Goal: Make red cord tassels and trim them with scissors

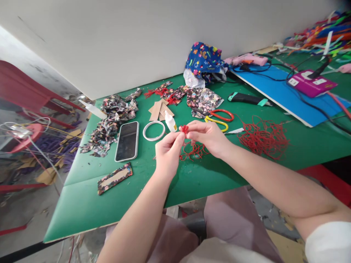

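Note:
Above the middle of the green table, my left hand [170, 148] and my right hand [207, 136] meet fingertip to fingertip. Both pinch a small red cord knot [184, 129], partly covered by the fingers. Loose red cord [194, 151] trails on the table beneath them. Just behind my left fingers stands a small white glue bottle [170, 122]. A white ring [154, 130], like a roll of tape, lies left of it. Scissors [223, 122] with one red and one yellow handle rest behind my right hand. A tangled heap of red cord [263, 138] lies to the right.
At left are a phone [127, 140], a fabric-edged strip [114, 178], crumpled floral fabric [116, 111] and another bottle [93, 109]. Behind lie cardboard pieces [159, 109] and a cutter knife [250, 98]. A blue board [290, 95] carries a purple power strip [312, 84] with cables.

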